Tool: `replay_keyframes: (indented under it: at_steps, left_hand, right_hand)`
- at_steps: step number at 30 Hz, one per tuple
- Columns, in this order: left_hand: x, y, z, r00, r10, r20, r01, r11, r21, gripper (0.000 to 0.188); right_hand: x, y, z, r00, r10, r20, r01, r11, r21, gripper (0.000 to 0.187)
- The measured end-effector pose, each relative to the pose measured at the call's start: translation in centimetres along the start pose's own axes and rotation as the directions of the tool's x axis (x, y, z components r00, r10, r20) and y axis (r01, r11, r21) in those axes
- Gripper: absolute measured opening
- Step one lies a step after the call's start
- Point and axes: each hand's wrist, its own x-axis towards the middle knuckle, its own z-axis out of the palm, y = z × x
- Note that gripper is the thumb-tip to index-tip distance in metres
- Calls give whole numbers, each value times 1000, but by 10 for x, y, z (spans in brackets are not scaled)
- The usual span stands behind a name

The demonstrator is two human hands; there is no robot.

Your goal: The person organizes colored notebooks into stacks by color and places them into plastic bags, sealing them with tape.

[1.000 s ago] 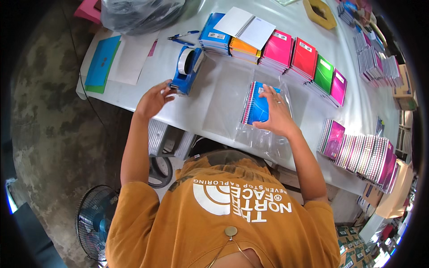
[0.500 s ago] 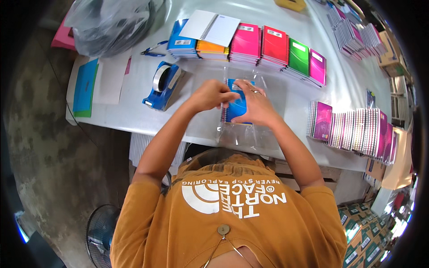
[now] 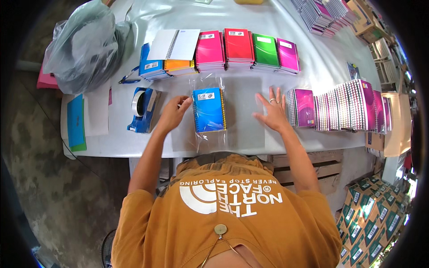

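Note:
A blue spiral notebook (image 3: 208, 110), with yellow showing along its right edge, lies on the table in front of me. Clear plastic wrap (image 3: 206, 82) extends past its top and bottom. Beside the notebook's left edge, my left hand (image 3: 173, 115) has its fingers curled together close to the wrap. Whether a bit of plastic is pinched there is too small to see. My right hand (image 3: 274, 112) is open with fingers spread, apart from the blue notebook and just left of a row of purple spiral notebooks (image 3: 304, 108).
Left of my left hand stands a blue tape dispenser (image 3: 144, 110), with blue-handled pliers (image 3: 129, 77) behind it. Stacks of coloured notebooks (image 3: 239, 47) line the back, an open notebook (image 3: 174, 43) on top. A large plastic bag (image 3: 85, 49) sits far left.
My hands have come off the notebook and moved apart, the left to its left side, the right toward the purple row. The notebook's cover is now uncovered. The whole view has shifted.

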Motion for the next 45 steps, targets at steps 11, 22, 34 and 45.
replay_keyframes:
  at_steps: [11, 22, 34, 45]
  left_hand:
    - [-25, 23, 51, 993, -50, -105, -43, 681, -731, 64]
    - [-42, 34, 41, 827, 228, -513, -336, 933, -127, 41]
    - [-58, 65, 28, 831, 446, -332, -349, 884, 311, 62]
    - [34, 90, -54, 954, 280, 110, -270, 958, -99, 42]
  right_hand:
    - [45, -150, 24, 980, 194, -51, 23, 140, 990, 73]
    - [58, -176, 3, 939, 283, -193, 122, 249, 961, 50]
    - [25, -185, -12, 872, -86, -482, 294, 879, 375, 60]
    - [32, -176, -16, 781, -214, -587, 368, 917, 156, 26]
